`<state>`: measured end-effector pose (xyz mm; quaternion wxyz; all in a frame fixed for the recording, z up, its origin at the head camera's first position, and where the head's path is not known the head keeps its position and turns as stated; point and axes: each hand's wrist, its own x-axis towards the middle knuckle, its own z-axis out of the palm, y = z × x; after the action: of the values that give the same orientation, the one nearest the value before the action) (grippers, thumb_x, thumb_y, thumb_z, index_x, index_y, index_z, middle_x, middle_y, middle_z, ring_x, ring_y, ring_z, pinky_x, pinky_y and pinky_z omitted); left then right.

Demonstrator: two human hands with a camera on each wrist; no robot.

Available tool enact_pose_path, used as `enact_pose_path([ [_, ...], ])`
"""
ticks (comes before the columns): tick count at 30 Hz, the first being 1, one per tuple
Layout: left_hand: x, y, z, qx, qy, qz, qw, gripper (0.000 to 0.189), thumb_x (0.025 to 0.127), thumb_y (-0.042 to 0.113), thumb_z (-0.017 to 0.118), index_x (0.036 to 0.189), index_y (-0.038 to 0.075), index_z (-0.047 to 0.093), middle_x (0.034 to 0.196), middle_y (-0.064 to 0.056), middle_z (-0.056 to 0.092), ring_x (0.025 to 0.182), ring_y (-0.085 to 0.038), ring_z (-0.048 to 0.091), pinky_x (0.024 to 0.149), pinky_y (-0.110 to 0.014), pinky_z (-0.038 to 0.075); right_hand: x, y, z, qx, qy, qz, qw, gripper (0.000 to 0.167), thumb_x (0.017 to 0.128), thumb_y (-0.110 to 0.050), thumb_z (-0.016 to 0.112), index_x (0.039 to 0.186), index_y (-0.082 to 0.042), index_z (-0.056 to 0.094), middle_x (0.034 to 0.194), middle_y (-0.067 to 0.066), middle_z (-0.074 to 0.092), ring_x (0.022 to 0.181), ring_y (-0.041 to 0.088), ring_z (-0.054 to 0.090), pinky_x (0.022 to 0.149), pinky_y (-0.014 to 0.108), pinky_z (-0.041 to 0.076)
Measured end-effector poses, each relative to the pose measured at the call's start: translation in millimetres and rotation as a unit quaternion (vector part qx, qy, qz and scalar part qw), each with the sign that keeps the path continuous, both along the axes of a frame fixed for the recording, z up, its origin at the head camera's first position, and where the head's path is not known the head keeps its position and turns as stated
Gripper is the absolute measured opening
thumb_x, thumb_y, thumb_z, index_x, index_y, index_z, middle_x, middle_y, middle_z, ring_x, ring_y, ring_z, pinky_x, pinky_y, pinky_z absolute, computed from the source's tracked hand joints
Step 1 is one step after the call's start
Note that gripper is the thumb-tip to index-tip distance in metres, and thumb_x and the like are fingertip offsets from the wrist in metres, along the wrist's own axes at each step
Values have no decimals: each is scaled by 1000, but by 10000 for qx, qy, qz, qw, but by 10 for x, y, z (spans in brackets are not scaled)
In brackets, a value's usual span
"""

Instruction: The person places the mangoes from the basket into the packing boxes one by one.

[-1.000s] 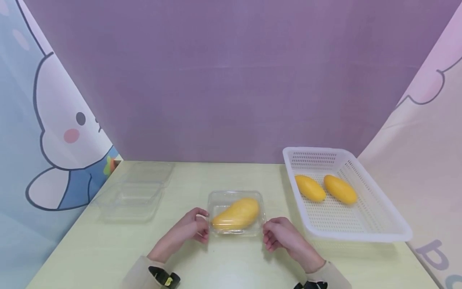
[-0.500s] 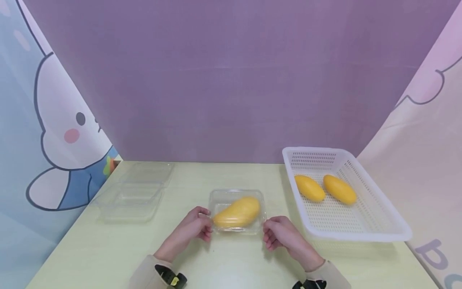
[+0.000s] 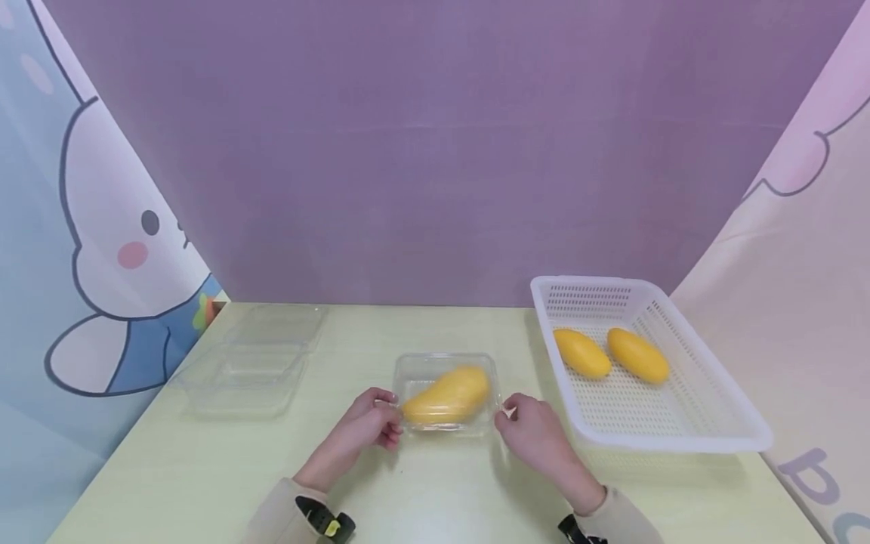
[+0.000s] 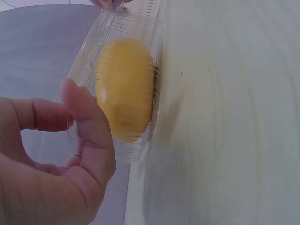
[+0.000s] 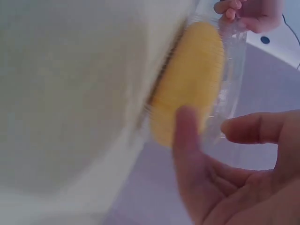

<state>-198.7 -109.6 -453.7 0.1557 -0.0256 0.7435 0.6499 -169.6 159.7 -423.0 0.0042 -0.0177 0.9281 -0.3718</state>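
A clear plastic clamshell box (image 3: 416, 366) with its lid down lies mid-table, and one yellow mango (image 3: 450, 397) shows through it. At its left front corner my left hand (image 3: 370, 423) pinches the rim between thumb and forefinger, as the left wrist view also shows. By the right front corner is my right hand (image 3: 537, 438). Its thumb and forefinger (image 5: 253, 129) stand apart with a gap between them in the right wrist view, the tips close to the box edge.
To the right stands a white perforated basket (image 3: 680, 444) with two mangoes (image 3: 639, 355) inside. Another clear clamshell box (image 3: 241, 378) lies open at the back left. A purple panel (image 3: 435, 151) rises behind the pale table (image 3: 435, 506).
The box and left hand have shifted slightly away and to the right. My right hand's thumb and forefinger have spread apart at the corner, and the hand has turned a little.
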Motion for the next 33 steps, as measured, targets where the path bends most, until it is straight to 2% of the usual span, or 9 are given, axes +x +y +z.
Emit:
enact_pose_path([
  [3, 0, 12, 12, -17, 5, 32, 10000, 47, 83, 3, 59, 127, -7, 44, 80, -12, 60, 65, -20, 60, 59, -32, 55, 24, -81, 116, 1219, 744, 146, 9896, 39, 93, -21, 65, 119, 8, 66, 97, 15, 68, 84, 29, 66, 71, 45, 56],
  [8, -2, 23, 24, -20, 13, 42, 10000, 46, 83, 3, 58, 125, -8, 44, 79, -12, 60, 63, -20, 60, 58, -32, 55, -14, -270, 218, 2133, 1390, 767, 9640, 56, 90, -36, 71, 132, -1, 62, 126, 22, 60, 114, 40, 57, 82, 54, 54],
  [12, -16, 29, 12, -2, 52, 81, 10000, 45, 83, 4, 58, 124, -7, 45, 78, -11, 61, 61, -20, 60, 57, -31, 55, -117, -411, 225, 2558, 1360, 1152, 9501, 69, 88, -49, 71, 143, -12, 56, 144, 23, 49, 133, 44, 44, 95, 60, 47],
  [15, -24, 38, -1, -9, 75, 77, 9999, 44, 84, 6, 58, 124, -7, 46, 77, -11, 61, 60, -19, 60, 56, -31, 55, -183, -480, 225, 2669, 1101, 1254, 9492, 73, 88, -55, 70, 148, -17, 52, 151, 22, 43, 139, 44, 37, 97, 63, 45],
  [22, -21, 51, 15, -3, 156, 63, 9999, 45, 84, 6, 60, 125, -8, 47, 79, -12, 63, 62, -19, 62, 59, -32, 57, -266, -528, 238, 2709, 756, 1480, 9482, 69, 90, -52, 69, 147, -17, 54, 151, 22, 43, 138, 44, 37, 91, 62, 49],
  [26, -27, 48, 55, -114, 191, -15, 9998, 44, 86, 5, 59, 126, -9, 48, 80, -12, 63, 63, -19, 62, 60, -32, 57, -294, -528, 264, 2794, 643, 1593, 9447, 67, 91, -50, 69, 146, -16, 56, 145, 21, 47, 134, 42, 41, 89, 60, 50],
  [29, -31, 36, 98, -610, 326, -90, 9976, 33, 92, 7, 57, 121, -8, 52, 81, -12, 62, 64, -19, 62, 61, -34, 58, -311, -523, 285, 2857, 550, 1629, 9428, 66, 91, -50, 68, 146, -15, 56, 139, 19, 51, 130, 40, 44, 87, 58, 50],
  [33, -52, -46, 183, -1485, 723, -178, 9861, 19, 98, 10, 56, 112, -3, 58, 81, -11, 61, 64, -20, 62, 59, -34, 56, -341, -511, 311, 2914, 460, 1680, 9406, 66, 91, -49, 69, 146, -14, 55, 130, 17, 53, 123, 39, 47, 83, 57, 51],
])
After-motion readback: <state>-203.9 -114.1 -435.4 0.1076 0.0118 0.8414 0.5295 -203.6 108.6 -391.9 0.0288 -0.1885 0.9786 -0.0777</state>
